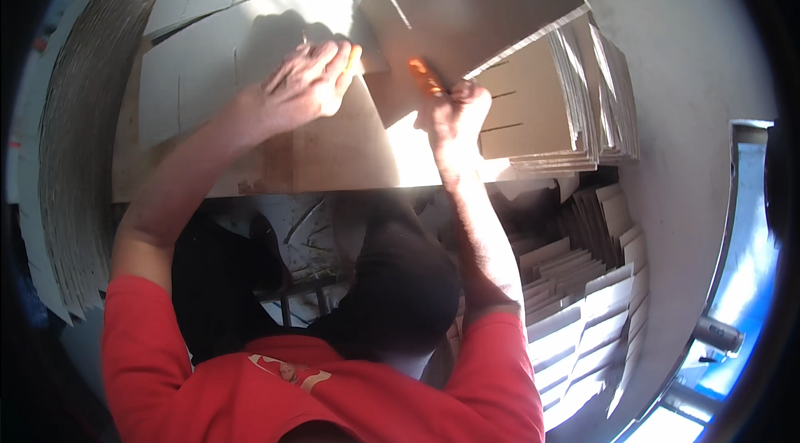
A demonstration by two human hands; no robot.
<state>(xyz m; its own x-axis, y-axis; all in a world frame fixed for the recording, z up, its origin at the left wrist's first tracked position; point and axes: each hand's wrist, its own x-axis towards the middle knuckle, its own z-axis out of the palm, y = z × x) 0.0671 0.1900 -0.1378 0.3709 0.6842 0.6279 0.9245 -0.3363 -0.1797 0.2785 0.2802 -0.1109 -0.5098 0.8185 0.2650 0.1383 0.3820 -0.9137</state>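
My left hand (312, 80) lies over a pale slotted cardboard sheet (196, 80) on the table, fingers stretched out and close together. Yellow-orange shows along the edge of its fingers. My right hand (461, 114) is closed at the near corner of a tilted, slotted cardboard sheet (492, 5), whose shaded face is turned up. A slim bright-orange piece (426, 76) extends from the right fingers over that sheet; whether it is a finger cover or a tool I cannot tell. Just right of this hand rises a stack of slotted cardboard sheets (533, 101).
The wooden tabletop (333, 155) shows along its near edge. A tall stack of cardboard (75, 126) stands at the left. Below the table on the right are more cardboard pieces (583, 310), set in rows. A pale wall (692, 51) closes off the right side.
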